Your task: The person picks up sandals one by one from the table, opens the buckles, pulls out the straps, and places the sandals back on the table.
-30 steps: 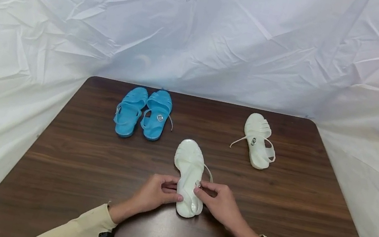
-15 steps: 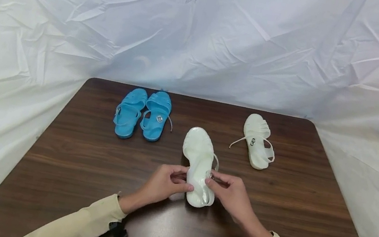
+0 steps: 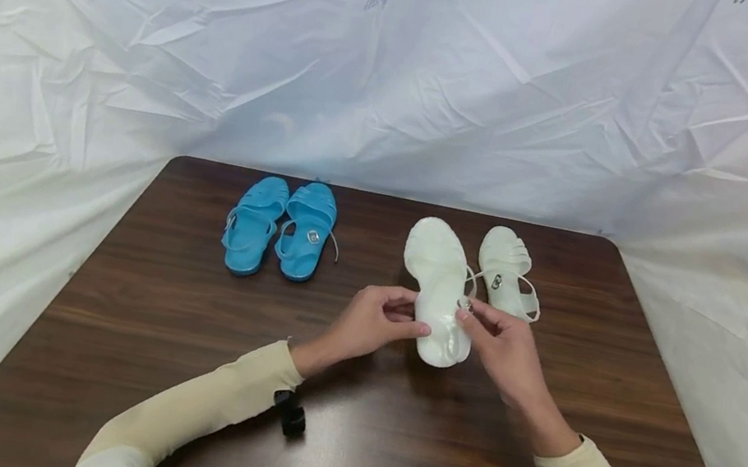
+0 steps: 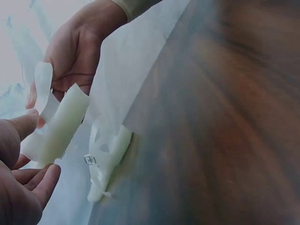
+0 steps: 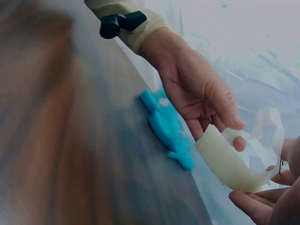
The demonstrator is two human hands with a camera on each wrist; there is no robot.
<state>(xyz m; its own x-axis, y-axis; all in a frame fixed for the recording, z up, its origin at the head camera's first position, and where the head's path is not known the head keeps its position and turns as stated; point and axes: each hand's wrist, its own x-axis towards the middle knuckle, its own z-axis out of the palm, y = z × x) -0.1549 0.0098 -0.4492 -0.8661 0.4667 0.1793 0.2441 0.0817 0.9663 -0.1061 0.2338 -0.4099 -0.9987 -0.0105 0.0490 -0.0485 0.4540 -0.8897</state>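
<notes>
Both hands hold one white sandal (image 3: 440,287) above the table, its toe pointing away and its insole facing up. My left hand (image 3: 380,320) grips the left edge near the heel, thumb on top and fingers beneath. On the other side my right hand (image 3: 502,348) pinches the sandal by its strap and buckle. In the left wrist view the heel end of the sandal (image 4: 65,124) tilts between the two hands. A second white sandal (image 3: 504,269) lies just to the right, partly behind the right hand, its thin strap end hidden behind the held one.
A pair of blue sandals (image 3: 251,224) lies side by side at the back left of the dark wooden table (image 3: 249,345). Behind the table's far edge hangs a creased white sheet (image 3: 400,88). Black wrist straps (image 3: 290,412) with cameras sit on both sleeves.
Held in both hands, the white sandal has moved away from the body and to the right, up off the table, and now sits beside the second white sandal. The other sandals have stayed put.
</notes>
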